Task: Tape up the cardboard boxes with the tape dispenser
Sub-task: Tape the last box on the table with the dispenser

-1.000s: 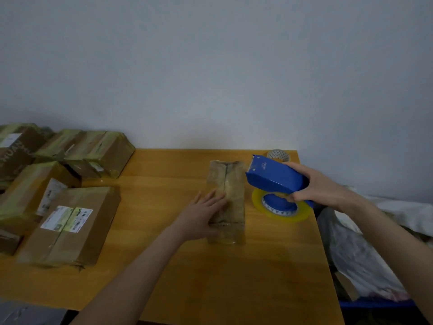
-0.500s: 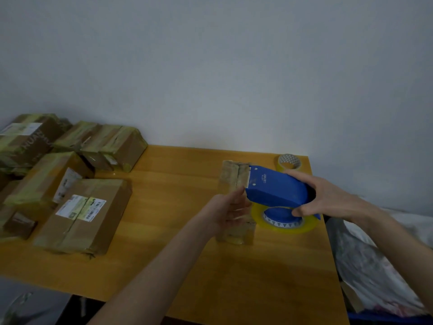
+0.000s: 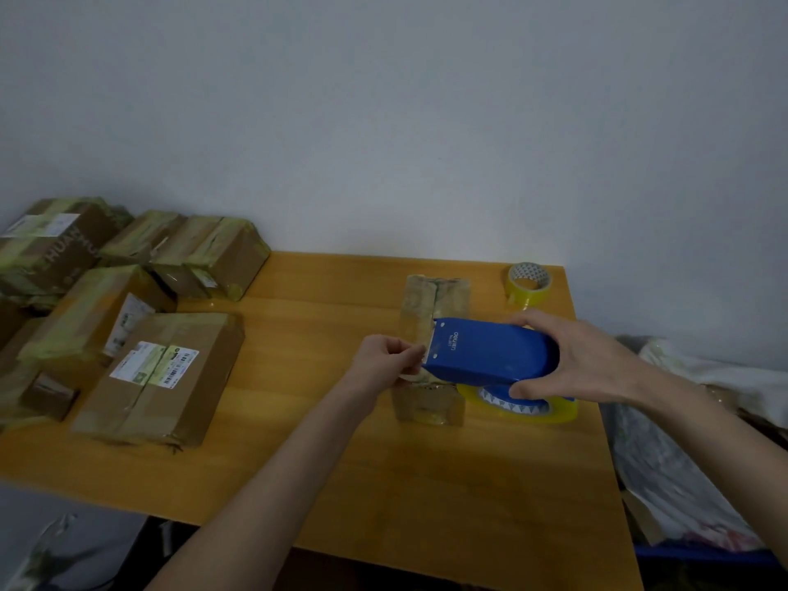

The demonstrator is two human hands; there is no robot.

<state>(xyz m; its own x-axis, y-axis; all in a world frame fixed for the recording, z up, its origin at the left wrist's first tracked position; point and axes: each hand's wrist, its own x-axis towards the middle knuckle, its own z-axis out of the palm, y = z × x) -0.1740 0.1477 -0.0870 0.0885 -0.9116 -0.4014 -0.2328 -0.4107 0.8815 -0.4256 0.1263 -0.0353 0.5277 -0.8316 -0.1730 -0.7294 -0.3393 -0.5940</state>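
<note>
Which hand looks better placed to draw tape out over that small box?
Left, probably. The left hand pinches at the front edge of the tape dispenser, over the small box; the right hand grips the dispenser's body.

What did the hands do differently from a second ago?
The left hand lifted off the small box, where it lay flat, and now its fingers pinch at the front edge of the blue tape dispenser. The right hand still grips the dispenser; the box stayed on the table.
</note>
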